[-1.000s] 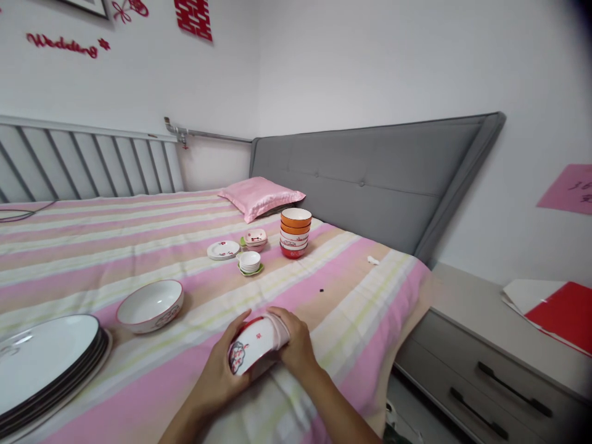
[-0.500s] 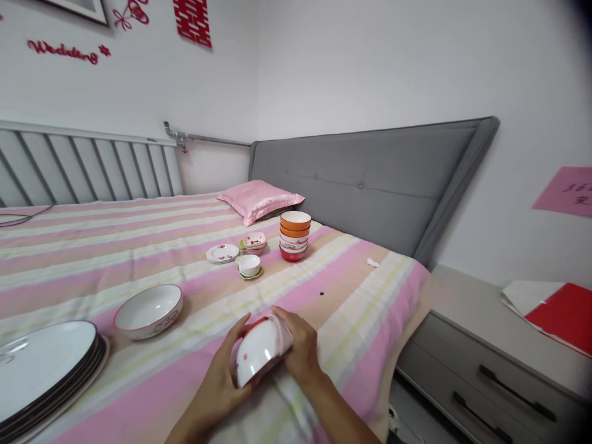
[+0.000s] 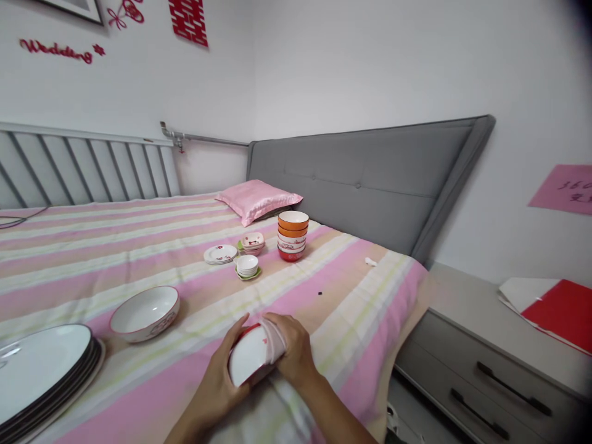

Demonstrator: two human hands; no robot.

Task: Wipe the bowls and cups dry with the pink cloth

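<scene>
A white bowl with red markings [image 3: 250, 357] is tilted on its side between my hands, low over the bed. My left hand [image 3: 217, 376] grips its left side, thumb along the upper edge and fingers beneath. A pale pink cloth [image 3: 274, 343] lies against the bowl's right side, pressed there by my right hand [image 3: 295, 353]. Part of the cloth and the bowl's underside are hidden by my fingers. To the left, a larger white bowl with a pink rim [image 3: 145, 313] sits upright on the bedspread.
Stacked dark-edged plates [image 3: 46, 370] lie at the near left. Farther back stand stacked bowls [image 3: 292, 237], small plates [image 3: 221, 254], pink dishes [image 3: 253, 242] and little white cups [image 3: 247, 265]. A pink pillow [image 3: 259, 200] rests by the grey headboard [image 3: 370, 185]. A nightstand [image 3: 481, 345] is at right.
The bowl has turned slightly in my hands, and the cloth now covers more of its upper right side. My right hand has shifted a little left and down.
</scene>
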